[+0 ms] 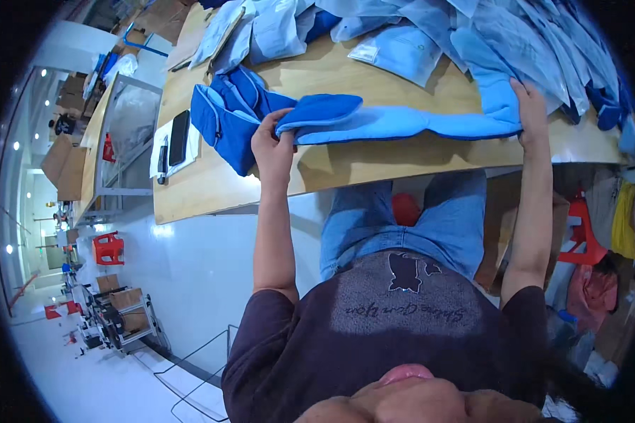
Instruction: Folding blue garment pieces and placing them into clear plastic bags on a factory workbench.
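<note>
A long padded fabric strip (391, 124), pale blue on its upper side and darker blue along its lower edge, stretches across the front of the table between my hands. My left hand (271, 146) is closed on its left end, where a rounded dark-blue flap (321, 111) folds over. At the right end, my right hand (533, 116) grips the strip's edge, and the pale fabric turns away from me there toward the bags. Just left of my left hand lies a heap of folded dark-blue padded pieces (226, 116), partly overlapping one another.
The wooden table (233, 194) carries many clear-bagged blue items (402, 53) along its far and right sides. A black phone (179, 138) and a dark marker-like object (163, 161) lie on white paper at left. A red stool (109, 248) stands on the floor.
</note>
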`<state>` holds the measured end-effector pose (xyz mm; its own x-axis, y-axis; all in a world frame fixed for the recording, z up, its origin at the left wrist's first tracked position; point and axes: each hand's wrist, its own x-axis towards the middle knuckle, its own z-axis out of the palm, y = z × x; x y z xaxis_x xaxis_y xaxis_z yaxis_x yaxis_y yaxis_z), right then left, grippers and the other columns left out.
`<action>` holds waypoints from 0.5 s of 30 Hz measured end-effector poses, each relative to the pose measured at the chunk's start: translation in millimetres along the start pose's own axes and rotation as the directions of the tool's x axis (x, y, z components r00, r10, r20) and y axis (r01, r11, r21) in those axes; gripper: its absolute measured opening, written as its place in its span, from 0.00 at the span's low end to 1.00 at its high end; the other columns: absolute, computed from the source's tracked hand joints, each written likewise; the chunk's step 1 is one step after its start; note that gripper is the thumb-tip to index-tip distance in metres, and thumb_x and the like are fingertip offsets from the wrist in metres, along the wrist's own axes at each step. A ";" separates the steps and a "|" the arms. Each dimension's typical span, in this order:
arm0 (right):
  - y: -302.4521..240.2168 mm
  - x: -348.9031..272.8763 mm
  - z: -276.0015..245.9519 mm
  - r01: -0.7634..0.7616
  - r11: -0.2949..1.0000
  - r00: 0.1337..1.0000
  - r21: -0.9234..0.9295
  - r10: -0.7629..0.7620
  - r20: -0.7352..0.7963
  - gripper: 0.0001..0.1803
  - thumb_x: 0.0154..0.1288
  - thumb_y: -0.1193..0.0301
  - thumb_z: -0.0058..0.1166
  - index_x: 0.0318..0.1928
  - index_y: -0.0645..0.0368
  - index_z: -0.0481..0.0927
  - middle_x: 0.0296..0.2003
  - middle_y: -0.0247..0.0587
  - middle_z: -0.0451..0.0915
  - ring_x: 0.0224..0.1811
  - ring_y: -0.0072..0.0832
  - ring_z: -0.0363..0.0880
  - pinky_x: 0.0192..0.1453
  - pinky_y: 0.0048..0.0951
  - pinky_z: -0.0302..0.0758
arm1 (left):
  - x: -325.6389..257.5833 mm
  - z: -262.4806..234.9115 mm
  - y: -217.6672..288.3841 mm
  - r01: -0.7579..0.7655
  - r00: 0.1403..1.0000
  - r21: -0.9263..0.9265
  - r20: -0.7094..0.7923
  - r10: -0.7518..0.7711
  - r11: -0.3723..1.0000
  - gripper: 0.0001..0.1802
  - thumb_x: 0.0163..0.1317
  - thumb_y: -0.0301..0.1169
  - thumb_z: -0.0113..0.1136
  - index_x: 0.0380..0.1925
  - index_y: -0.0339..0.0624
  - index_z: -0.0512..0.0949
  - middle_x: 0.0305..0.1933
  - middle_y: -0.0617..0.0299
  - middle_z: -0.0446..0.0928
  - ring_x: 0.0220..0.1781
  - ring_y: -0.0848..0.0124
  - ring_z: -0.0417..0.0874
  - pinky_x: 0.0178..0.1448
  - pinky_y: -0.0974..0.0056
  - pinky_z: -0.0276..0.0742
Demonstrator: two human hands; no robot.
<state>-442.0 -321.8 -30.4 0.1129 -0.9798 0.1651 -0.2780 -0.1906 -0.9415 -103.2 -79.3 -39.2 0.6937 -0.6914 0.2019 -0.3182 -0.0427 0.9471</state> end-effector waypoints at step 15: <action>29.1 -41.8 -4.4 0.084 0.773 0.972 0.629 0.074 -0.221 0.16 0.65 0.67 0.50 0.47 0.67 0.76 0.40 0.40 0.78 0.38 0.23 0.71 0.43 0.22 0.69 | -45.8 6.7 -10.5 -0.105 0.936 -0.413 -0.349 -0.051 0.905 0.19 0.64 0.25 0.45 0.56 0.37 0.65 0.52 0.51 0.72 0.50 0.67 0.74 0.54 0.64 0.68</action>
<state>-459.0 -286.7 -63.5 -0.1217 -0.9803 0.1559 0.3950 -0.1919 -0.8984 -135.9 -52.0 -60.0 0.8909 -0.3929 0.2280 -0.0937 0.3321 0.9386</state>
